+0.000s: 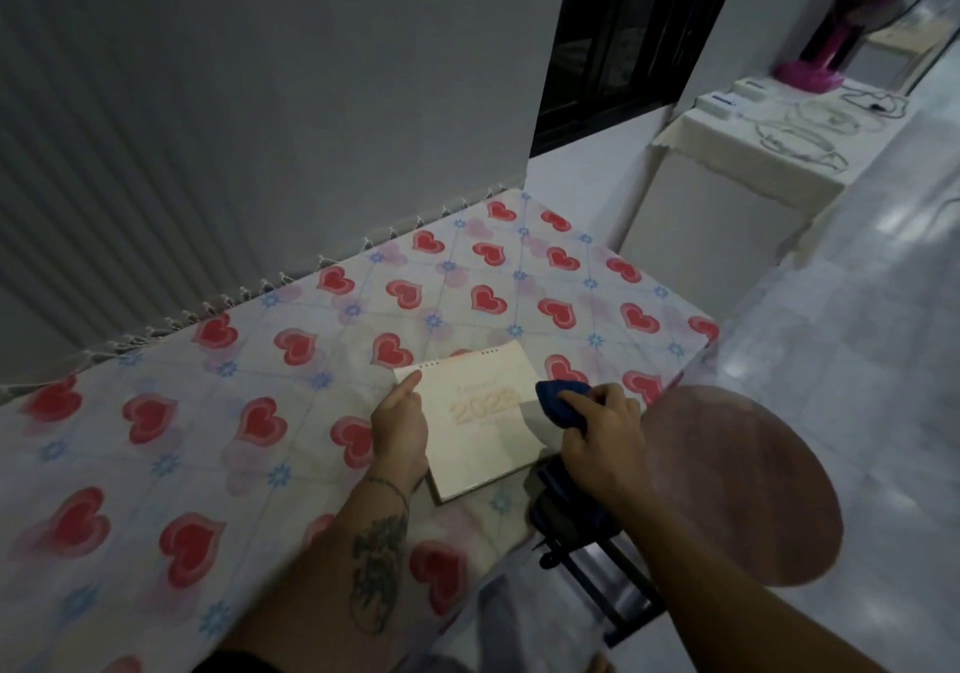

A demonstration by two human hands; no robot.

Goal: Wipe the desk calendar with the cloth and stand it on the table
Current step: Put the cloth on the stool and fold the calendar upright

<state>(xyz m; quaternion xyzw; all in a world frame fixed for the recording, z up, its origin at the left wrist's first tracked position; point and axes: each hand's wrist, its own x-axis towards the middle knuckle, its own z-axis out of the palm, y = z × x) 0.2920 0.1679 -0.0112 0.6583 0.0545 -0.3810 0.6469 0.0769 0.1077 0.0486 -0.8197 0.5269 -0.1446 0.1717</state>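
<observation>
- Here the calendar (480, 423) lies flat on the bench (208, 412), between both hands.
- Left hand (400, 425) presses its left edge, fingers (408, 386) extended.
- Right hand (597, 431) clenches the cloth (558, 402) at its right edge.
- Its bound edge points away.

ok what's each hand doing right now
Left hand: open, fingers resting on the calendar edge.
Right hand: closed on the cloth.
</observation>
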